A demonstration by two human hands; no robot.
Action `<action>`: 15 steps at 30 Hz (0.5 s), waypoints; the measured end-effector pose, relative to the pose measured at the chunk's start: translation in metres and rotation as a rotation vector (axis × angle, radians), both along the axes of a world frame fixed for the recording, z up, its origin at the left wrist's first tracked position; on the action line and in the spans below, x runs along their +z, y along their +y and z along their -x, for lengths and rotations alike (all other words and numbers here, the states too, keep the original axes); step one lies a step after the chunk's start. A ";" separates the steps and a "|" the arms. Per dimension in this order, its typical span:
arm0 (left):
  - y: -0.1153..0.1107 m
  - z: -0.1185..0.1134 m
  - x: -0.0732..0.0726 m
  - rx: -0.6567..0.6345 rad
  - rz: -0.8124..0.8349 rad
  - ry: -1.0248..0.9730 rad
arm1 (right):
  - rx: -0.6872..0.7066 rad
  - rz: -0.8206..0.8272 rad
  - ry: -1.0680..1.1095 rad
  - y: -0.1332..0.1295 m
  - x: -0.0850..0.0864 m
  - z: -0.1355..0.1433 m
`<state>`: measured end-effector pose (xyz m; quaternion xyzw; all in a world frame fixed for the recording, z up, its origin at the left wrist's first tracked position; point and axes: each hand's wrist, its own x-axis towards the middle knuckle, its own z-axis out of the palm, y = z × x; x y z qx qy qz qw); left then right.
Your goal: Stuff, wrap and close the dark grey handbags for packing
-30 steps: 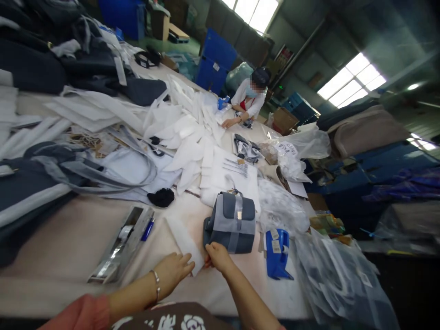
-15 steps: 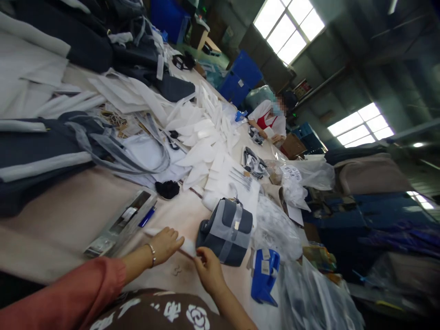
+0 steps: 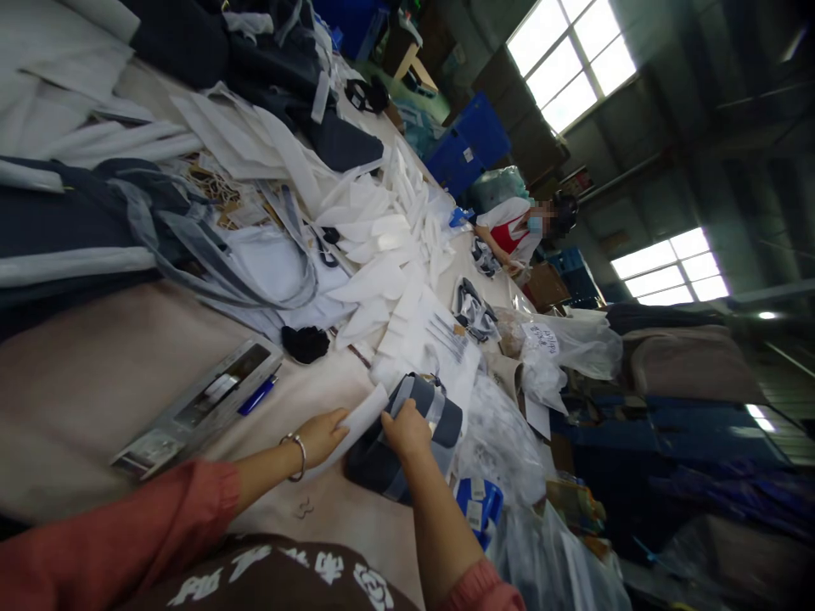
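Observation:
A white strip slants up beside a dark grey bag with lighter grey bands. My left hand has its fingers closed on the strip's left edge. On the bag's upper left side lies my right hand, its fingers curled against the bag; their tips are partly hidden. A blue tape dispenser stands just right of my right forearm.
Left of my hands lie a long clear-lidded box and a blue pen. Beyond them are a black fuzzy item and piled white pieces. Plastic bags lie right; a person works farther back.
My right hand has moved up and right from the strip's end onto the bag. The strip is raised and tilted upward, and my left hand has shifted slightly right.

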<state>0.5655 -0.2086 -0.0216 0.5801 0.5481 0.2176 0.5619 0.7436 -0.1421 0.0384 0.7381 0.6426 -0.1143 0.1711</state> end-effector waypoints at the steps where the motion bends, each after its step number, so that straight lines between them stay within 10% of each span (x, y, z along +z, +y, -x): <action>1: 0.006 -0.005 -0.003 -0.002 -0.020 -0.016 | -0.013 0.010 0.010 0.002 -0.004 -0.001; 15: 0.041 -0.036 0.002 -0.110 -0.093 0.101 | -0.153 -0.134 0.356 -0.005 -0.017 -0.035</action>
